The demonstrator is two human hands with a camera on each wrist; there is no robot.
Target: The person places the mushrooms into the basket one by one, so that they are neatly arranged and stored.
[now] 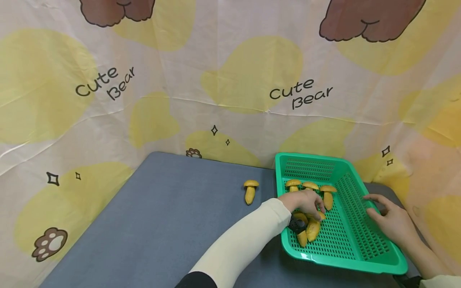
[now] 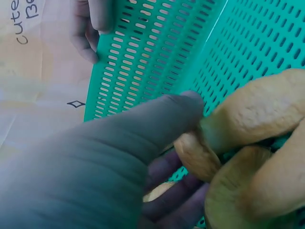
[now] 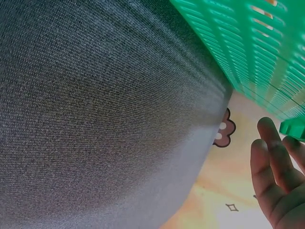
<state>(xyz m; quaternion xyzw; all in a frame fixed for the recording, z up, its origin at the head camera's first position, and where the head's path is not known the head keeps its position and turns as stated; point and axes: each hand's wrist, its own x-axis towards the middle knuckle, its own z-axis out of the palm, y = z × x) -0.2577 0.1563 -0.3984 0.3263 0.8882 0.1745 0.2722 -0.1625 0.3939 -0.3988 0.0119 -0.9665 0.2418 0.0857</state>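
My left hand (image 1: 306,202) reaches down into a green plastic basket (image 1: 345,262) and pinches a yellow-brown toy mushroom (image 1: 313,231) near its cap. In the left wrist view, the thumb lies against that mushroom's cap edge (image 2: 198,157), and the stem (image 2: 259,109) points away to the right. Another mushroom (image 1: 302,239) lies right beside it, partly hidden by the wrist camera. Behind the hand stand several more, among them one mushroom (image 1: 327,198) near the middle. At the basket's right rim is my right hand (image 1: 394,222), its fingers (image 3: 274,157) loosely extended.
One mushroom (image 1: 250,192) lies on the grey table (image 1: 173,216), left of the basket. A patterned cloth (image 1: 237,76) with bear prints hangs behind the table and along its sides.
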